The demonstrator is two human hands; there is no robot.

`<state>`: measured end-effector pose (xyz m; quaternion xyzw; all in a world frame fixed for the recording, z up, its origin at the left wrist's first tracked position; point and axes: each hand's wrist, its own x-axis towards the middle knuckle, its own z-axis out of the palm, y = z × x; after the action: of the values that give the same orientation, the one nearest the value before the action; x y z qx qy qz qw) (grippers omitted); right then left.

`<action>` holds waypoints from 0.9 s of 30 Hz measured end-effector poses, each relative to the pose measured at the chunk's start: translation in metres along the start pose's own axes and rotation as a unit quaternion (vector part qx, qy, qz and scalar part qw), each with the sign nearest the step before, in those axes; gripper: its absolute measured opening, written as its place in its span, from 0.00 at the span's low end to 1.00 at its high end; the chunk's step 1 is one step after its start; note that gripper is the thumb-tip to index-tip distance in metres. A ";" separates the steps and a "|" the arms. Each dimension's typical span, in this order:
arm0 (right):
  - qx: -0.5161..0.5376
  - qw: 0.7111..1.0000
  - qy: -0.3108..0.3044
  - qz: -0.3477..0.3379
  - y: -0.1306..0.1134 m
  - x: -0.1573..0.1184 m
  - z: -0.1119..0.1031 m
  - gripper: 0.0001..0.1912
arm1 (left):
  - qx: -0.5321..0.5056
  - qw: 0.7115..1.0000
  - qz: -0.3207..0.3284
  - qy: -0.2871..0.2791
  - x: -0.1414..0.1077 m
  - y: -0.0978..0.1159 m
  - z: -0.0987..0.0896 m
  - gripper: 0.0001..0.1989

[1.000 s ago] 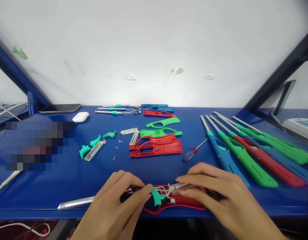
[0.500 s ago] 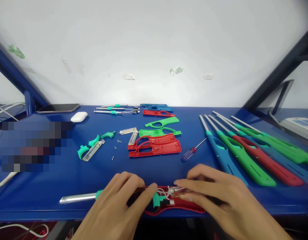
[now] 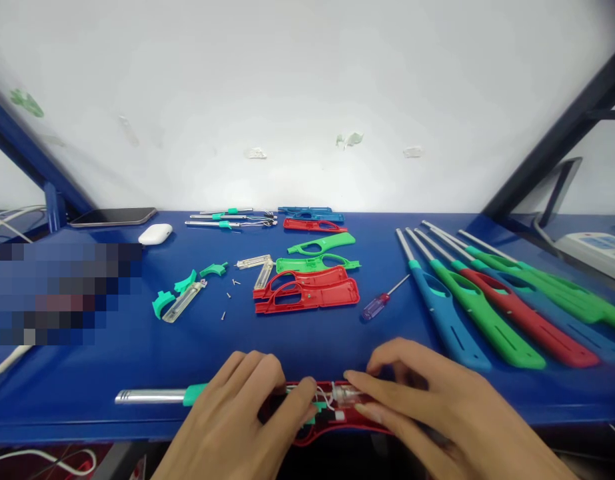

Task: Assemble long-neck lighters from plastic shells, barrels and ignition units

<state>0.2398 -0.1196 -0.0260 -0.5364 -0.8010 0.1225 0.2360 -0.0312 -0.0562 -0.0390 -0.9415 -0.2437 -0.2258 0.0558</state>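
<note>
An open red lighter shell (image 3: 314, 437) lies at the table's front edge, its metal tube (image 3: 150, 397) pointing left with a teal collar. My left hand (image 3: 242, 407) is closed around the shell's left part, thumb by a teal trigger piece (image 3: 312, 412) and white wires. Between the thumb and fingers of my right hand (image 3: 427, 393) is the clear fuel tank (image 3: 344, 395), sitting in the shell's right part. A black piece with a white end (image 3: 332, 415) shows below the wires. My palms hide the rest of the shell.
Several assembled lighters (image 3: 454, 327) lie at the right, beside a screwdriver (image 3: 377, 307). Red half shells (image 3: 332, 295), green shells (image 3: 322, 243), clear tanks (image 3: 182, 303), teal triggers (image 3: 163, 303) and small screws (image 3: 224, 315) are spread mid-table. Metal tubes (image 3: 227, 217), a white case (image 3: 156, 234) and phone (image 3: 114, 217) lie behind.
The fuel tank has gone from slanted to lying flatter in the red shell, with my right fingers lower on it. The shell looks tipped slightly more toward me. The view has shifted slightly.
</note>
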 end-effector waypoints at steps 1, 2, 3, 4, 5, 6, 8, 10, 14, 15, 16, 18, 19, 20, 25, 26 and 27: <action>-0.011 1.000 0.007 -0.007 0.000 0.000 0.000 0.17 | -0.003 1.000 -0.002 0.000 0.000 0.000 0.000 0.15; -0.022 1.000 0.015 -0.017 0.000 -0.001 0.000 0.18 | -0.005 1.000 -0.005 0.001 -0.001 0.000 0.000 0.15; -0.035 0.999 0.026 -0.027 -0.001 -0.001 -0.001 0.20 | -0.007 1.000 -0.006 0.002 -0.001 0.000 0.000 0.15; -0.049 0.997 0.041 -0.037 -0.001 0.000 -0.001 0.22 | -0.007 1.000 -0.008 0.002 -0.002 0.000 0.000 0.15; -0.068 0.995 0.060 -0.049 -0.001 0.000 -0.001 0.23 | -0.006 1.000 -0.009 0.003 -0.002 0.000 0.000 0.15; -0.088 0.991 0.083 -0.060 -0.002 0.001 -0.001 0.24 | -0.005 1.000 -0.009 0.004 -0.002 0.000 0.000 0.14; -0.113 0.982 0.130 -0.080 -0.003 0.002 -0.001 0.26 | -0.001 1.000 -0.010 0.005 -0.002 0.001 0.001 0.14; -0.107 0.979 0.148 -0.094 -0.005 0.004 -0.001 0.24 | -0.001 1.000 -0.013 0.001 0.000 0.002 0.002 0.13; -0.076 0.983 0.129 -0.110 -0.008 0.006 0.001 0.17 | -0.007 1.000 -0.017 -0.006 0.002 0.001 0.003 0.12; -0.074 0.983 0.126 -0.110 -0.008 0.006 0.001 0.16 | -0.008 1.000 -0.018 -0.009 0.002 0.001 0.003 0.12; -0.073 0.984 0.122 -0.109 -0.008 0.005 0.002 0.17 | -0.011 1.000 -0.016 -0.011 0.002 0.001 0.002 0.12; -0.072 0.985 0.117 -0.106 -0.008 0.005 0.003 0.18 | -0.020 1.000 -0.015 -0.017 0.001 0.001 0.002 0.12; -0.075 0.984 0.118 -0.107 -0.008 0.004 0.003 0.18 | -0.024 0.999 -0.016 -0.016 0.001 0.002 0.001 0.12; -0.078 0.983 0.123 -0.108 -0.008 0.004 0.004 0.17 | -0.025 0.999 -0.017 -0.013 0.000 0.002 0.001 0.12; -0.100 0.979 0.127 -0.123 -0.007 0.004 0.004 0.18 | -0.026 0.999 -0.029 -0.002 -0.004 0.003 0.005 0.13; -0.097 0.980 0.119 -0.122 -0.006 0.004 0.004 0.18 | -0.026 0.999 -0.028 -0.002 -0.003 0.003 0.007 0.13; -0.097 0.981 0.113 -0.122 -0.005 0.004 0.004 0.19 | -0.023 0.999 -0.028 0.002 -0.003 0.003 0.008 0.14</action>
<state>0.2321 -0.1181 -0.0262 -0.4652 -0.8367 -0.0471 0.2851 -0.0283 -0.0582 -0.0477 -0.9351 -0.2643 -0.2345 0.0279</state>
